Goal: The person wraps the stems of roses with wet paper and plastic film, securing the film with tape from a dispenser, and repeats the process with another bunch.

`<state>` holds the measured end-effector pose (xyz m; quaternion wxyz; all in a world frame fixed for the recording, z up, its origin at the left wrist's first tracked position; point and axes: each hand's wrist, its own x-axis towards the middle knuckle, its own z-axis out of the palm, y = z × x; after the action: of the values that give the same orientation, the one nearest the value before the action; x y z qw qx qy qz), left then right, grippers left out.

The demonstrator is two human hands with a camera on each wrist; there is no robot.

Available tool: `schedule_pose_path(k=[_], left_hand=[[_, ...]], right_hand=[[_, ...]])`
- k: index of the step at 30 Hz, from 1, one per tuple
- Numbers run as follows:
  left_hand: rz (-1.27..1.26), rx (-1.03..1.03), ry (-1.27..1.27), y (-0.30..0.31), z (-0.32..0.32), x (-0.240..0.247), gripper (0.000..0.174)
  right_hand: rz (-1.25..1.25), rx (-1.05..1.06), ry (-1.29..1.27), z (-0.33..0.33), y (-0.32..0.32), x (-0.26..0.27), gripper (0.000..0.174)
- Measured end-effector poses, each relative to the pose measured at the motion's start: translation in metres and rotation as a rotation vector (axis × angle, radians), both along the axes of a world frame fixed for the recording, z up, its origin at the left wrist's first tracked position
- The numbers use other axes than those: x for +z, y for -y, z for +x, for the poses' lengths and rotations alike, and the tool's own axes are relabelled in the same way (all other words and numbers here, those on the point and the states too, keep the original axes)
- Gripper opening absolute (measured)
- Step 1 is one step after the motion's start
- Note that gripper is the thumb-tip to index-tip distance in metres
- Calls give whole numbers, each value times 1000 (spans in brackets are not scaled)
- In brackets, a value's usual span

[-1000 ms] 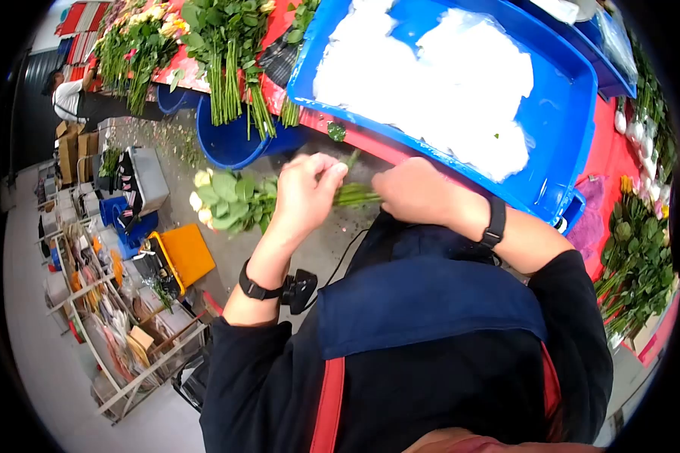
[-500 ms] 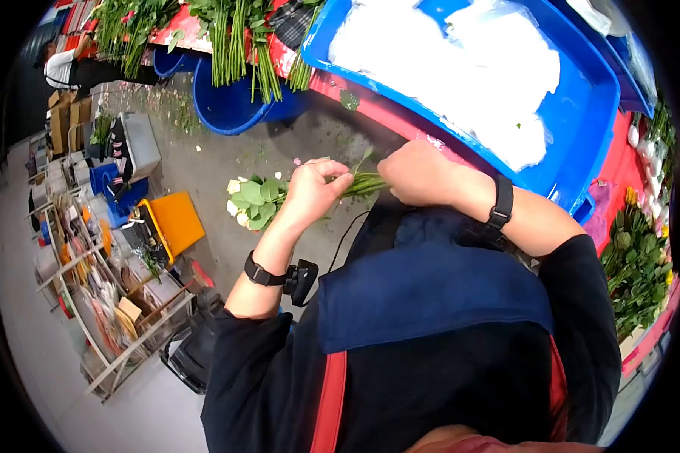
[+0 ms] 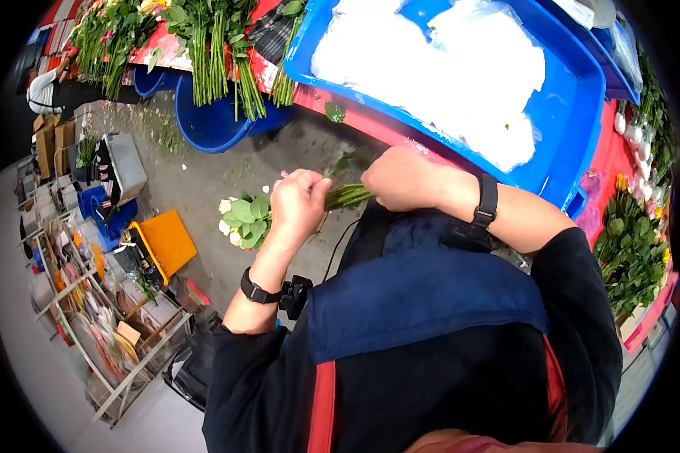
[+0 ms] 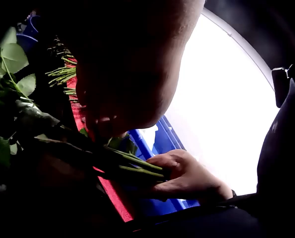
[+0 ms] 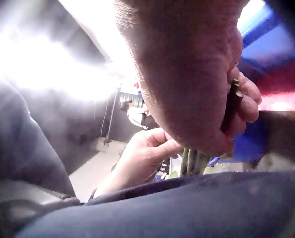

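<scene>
In the head view, a bunch of white roses (image 3: 238, 220) with broad green leaves lies sideways between the two hands. Its stems (image 3: 347, 196) run from the left hand into the right. My right hand (image 3: 402, 180) grips the lower stems, and the right wrist view shows cut stem ends (image 5: 236, 89) poking out between its curled fingers. Toward the blooms, my left hand (image 3: 298, 208) has its fingers curled at the stems. A blurred green leaf (image 3: 347, 160) shows between the hands. From the left wrist, the left fingers lie over the stems (image 4: 137, 165), their undersides dark.
A blue tray (image 3: 570, 136) with white material stands on the red-covered table (image 3: 340, 104). More cut flowers (image 3: 204, 64) overhang the table edge above a blue bucket (image 3: 196, 132). A loaded rack (image 3: 121, 332) and an orange crate (image 3: 170, 241) stand left. Another person (image 3: 44, 90) is at far left.
The left hand has curled its fingers further and shifted slightly away from the right hand. A leafy sprig at its fingertips is now a blur between the hands. The right hand keeps its grip.
</scene>
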<state>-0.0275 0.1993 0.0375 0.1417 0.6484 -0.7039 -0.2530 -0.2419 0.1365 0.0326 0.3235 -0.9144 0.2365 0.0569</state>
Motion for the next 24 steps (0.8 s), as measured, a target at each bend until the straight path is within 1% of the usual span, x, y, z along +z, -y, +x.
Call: schedule_pose_path(k=[2,3,5,6,7,8,10,11,12,13,16,19,20,21,23,24], left_hand=[[-45,-21,197,2,3,0,14],[-66,-41,202,6,4,-1,15],[-105,-87,209,15,7,-5,16],[-80,-131,247,19,10,-10,17],[-9,-83,200,23,15,-14,17],[-32,-74,242,27,18,-16,17],[-67,-47,339,41,27,-20,18],[-134,-121,387,50,31,-23,23],[-71,-195,422,58,33,-23,25],[-14,-265,456,64,32,-23,27],[480,-431,933,79,21,-4,28],[142,-387,734,73,25,-3,12],[86,-408,348,69,29,-3,28],[157,-404,83,64,17,9,54],[768,-310,-586,57,14,13,69],[823,-323,-666,54,3,15,67]], right_hand=[[-3,48,54,2,0,0,9],[-2,71,81,3,-1,0,9],[-37,53,158,4,-2,-1,8],[-39,35,168,6,0,-2,8],[-43,18,176,7,2,-1,8],[-38,40,127,7,4,2,8],[-21,82,158,12,-5,-2,9],[-9,105,177,15,-10,-4,9],[-12,100,135,18,-10,1,10],[-14,98,149,20,-8,2,9],[-36,91,211,19,-2,3,8],[-68,64,294,14,0,4,7],[-75,59,304,12,3,5,6],[-83,57,315,10,6,7,7],[-97,27,286,4,12,15,9],[-104,12,273,1,15,18,9]])
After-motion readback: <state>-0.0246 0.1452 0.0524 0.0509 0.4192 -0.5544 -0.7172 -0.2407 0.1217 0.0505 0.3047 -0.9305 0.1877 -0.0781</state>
